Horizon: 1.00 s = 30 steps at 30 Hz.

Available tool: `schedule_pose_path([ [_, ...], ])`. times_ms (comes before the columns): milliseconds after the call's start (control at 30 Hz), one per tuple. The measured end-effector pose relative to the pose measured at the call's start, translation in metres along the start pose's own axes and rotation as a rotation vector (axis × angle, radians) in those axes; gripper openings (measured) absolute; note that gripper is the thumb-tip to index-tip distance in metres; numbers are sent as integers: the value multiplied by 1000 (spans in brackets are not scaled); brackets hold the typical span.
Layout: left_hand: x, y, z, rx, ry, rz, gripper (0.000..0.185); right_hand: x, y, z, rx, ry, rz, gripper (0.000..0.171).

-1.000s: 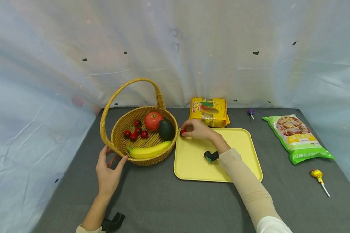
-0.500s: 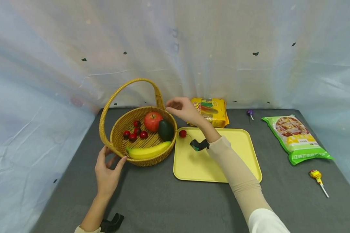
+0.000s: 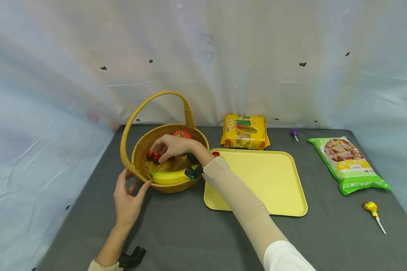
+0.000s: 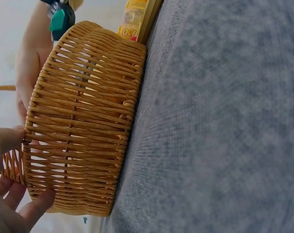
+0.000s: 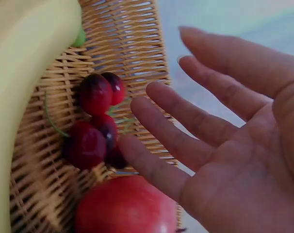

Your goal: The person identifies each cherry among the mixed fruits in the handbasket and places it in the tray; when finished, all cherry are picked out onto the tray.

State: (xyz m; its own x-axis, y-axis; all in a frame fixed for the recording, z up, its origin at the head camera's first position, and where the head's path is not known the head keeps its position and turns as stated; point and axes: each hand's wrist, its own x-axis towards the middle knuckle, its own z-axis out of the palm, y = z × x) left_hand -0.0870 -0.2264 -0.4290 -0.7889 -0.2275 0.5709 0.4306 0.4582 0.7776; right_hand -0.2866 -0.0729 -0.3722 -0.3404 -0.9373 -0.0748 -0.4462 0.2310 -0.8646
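A wicker basket [image 3: 140, 171] with a tall handle holds a red apple [image 3: 182, 133], a banana [image 3: 169, 176] and several dark red cherries [image 3: 152, 156]. My left hand [image 3: 130, 199] rests against the basket's front left wall [image 4: 84, 121], fingers spread and fairly straight. My right hand [image 3: 161, 152] reaches into the basket, holding nothing. In the right wrist view its straight fingers [image 5: 186, 116] hover just over the cherries [image 5: 96, 131], next to the apple [image 5: 125, 206] and banana [image 5: 21, 97]. One cherry [image 3: 216, 154] lies on the far left corner of the yellow tray [image 3: 264, 184].
On the grey table beyond the tray lies a yellow snack pack [image 3: 245, 131]. A purple lollipop [image 3: 294, 133], a green food bag [image 3: 347, 163] and a yellow lollipop [image 3: 371, 207] lie to the right. Pale cloth walls surround the table.
My right hand let go of a cherry on the tray's corner, lifted, and swung left into the basket over the cherries. The left hand stayed on the basket.
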Motion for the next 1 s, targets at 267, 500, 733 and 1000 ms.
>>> schedule_pose_path([
  [267, -1, 1, 0, 14, -7, 22, 68, 7, 9, 5, -13, -46, 70, 44],
  [500, -2, 3, -1, 27, -3, 23, 67, 8, 17, 6, -17, -69, 99, 42],
  [733, -2, 2, -1, 24, -6, 27, 68, 10, 24, 9, 69, -174, 141, 41],
  [1000, -2, 2, -2, 23, -6, 39, 69, 10, 23, 10, 35, -232, 164, 38],
])
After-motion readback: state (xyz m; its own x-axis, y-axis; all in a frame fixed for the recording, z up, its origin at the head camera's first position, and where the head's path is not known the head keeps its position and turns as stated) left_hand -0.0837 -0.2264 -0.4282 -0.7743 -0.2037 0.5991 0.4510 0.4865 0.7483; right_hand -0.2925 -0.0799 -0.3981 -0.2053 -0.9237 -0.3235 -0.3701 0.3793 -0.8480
